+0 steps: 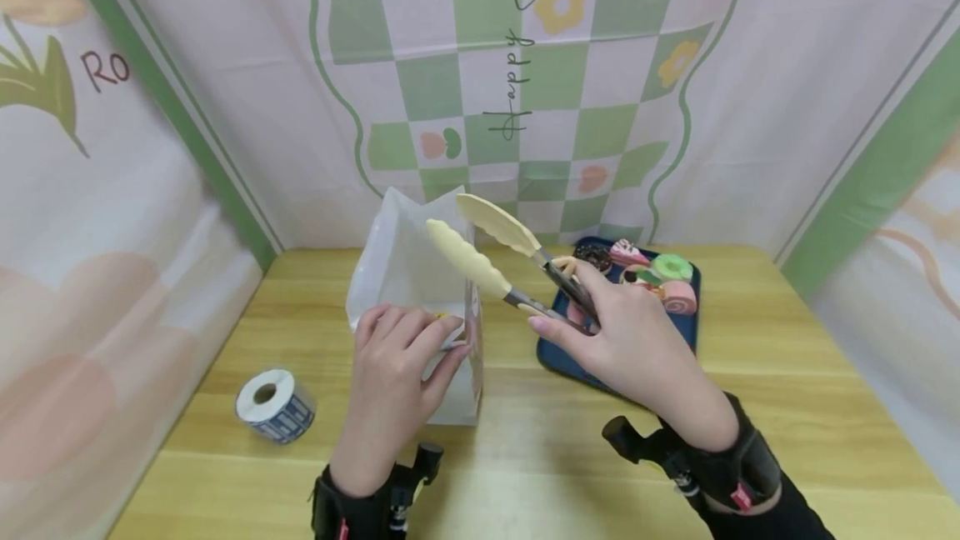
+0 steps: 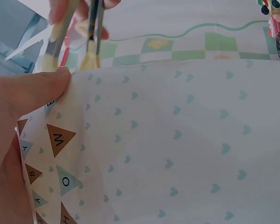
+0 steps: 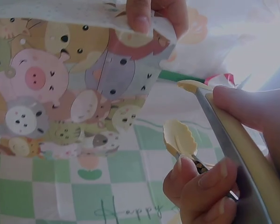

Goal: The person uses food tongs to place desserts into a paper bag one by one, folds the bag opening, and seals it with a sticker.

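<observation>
A white paper bag (image 1: 390,265) stands upright with its mouth open. It has small hearts and lettered pennants in the left wrist view and cartoon animals (image 3: 39,77) in the right wrist view. My left hand (image 1: 397,365) pinches the bag's near rim between thumb and fingers. My right hand (image 1: 630,332) holds tongs with cream scalloped tips (image 1: 468,261) and dark metal arms. Those tips are spread apart, with nothing between them, over the bag's right edge. A small patch of yellow shows by the left fingers; what it is cannot be told.
A dark blue tray (image 1: 555,357) lies behind the right hand, partly hidden. On it are a pink cake roll (image 1: 678,297), a green doughnut (image 1: 672,267), a chocolate doughnut (image 1: 592,257) and a cake slice (image 1: 628,252). A label roll (image 1: 276,407) stands at left on the wooden table (image 1: 540,457).
</observation>
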Available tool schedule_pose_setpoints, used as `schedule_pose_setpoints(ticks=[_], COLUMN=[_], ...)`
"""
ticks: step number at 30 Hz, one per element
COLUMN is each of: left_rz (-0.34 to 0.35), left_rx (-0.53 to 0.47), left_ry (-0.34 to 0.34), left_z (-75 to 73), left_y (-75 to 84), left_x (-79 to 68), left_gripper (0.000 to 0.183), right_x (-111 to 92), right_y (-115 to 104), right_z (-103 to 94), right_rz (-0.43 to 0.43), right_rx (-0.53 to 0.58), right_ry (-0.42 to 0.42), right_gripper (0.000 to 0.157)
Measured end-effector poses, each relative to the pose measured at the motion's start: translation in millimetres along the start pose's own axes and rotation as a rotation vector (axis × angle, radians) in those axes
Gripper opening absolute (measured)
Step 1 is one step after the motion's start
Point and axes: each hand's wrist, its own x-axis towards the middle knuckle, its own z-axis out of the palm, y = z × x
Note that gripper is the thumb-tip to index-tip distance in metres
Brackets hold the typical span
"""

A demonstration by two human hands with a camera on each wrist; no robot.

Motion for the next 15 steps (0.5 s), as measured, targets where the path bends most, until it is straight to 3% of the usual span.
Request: schedule_pose_setpoints(ticks=[8, 15], left_rz=[-0.007, -0.007], left_rx=[-0.019, -0.017], left_ry=[-0.01, -0.001], left_z=[0.2, 0.5], left_y=[1.6, 0.5], left_x=[0.9, -0.1], left_gripper=[0.024, 0.024], right_x=[-13.3, -23.2], right_y=[24.0, 39.7], right_z=[-5.9, -9.0], right_rz=[0.109, 0.19], right_rx=[-0.024, 0.006], right_ry=[0.024, -0.002], right_gripper=[0.04, 0.044])
